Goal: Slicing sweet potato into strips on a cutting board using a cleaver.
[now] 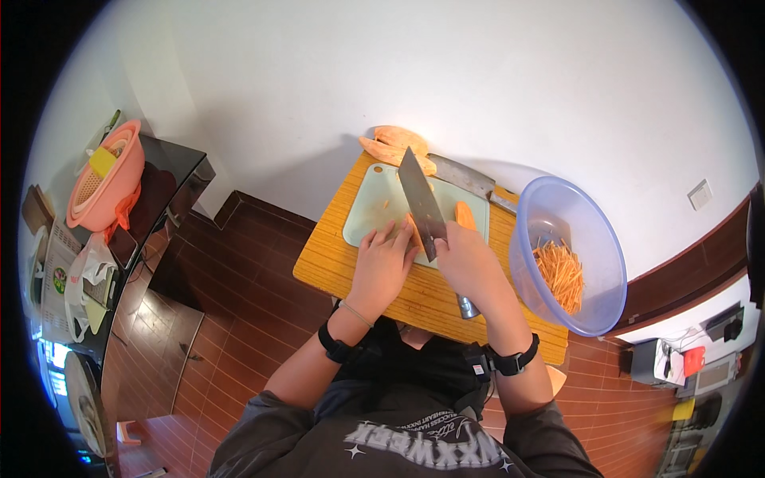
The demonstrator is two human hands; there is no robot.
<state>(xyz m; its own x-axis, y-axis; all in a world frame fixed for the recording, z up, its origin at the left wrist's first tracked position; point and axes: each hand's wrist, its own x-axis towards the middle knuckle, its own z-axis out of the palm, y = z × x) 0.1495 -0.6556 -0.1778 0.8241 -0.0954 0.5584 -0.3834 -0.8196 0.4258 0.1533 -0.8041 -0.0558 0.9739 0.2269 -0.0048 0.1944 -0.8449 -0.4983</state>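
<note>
My right hand [469, 257] grips a large kitchen knife [423, 200], its blade slanting over a pale green cutting board [373, 206]. Beside the blade, the fingers of my left hand [382, 263] press on a peeled orange piece, perhaps sweet potato [413, 232]. Another orange piece [464, 216] lies on the board just right of the knife. Peeled orange pieces [400, 140] rest at the board's far edge. Next to them lies a cleaver [463, 174]. At the right, a translucent blue plastic basin [520, 263] holds thin orange shreds [560, 275].
The board lies on a small wood-grain table [323, 257] against a white wall. To the left, a black counter [173, 156] bears pink plastic baskets [134, 173], a yellow sponge [102, 162] and plastic bags [89, 263]. A wall switch [700, 195] is at the right.
</note>
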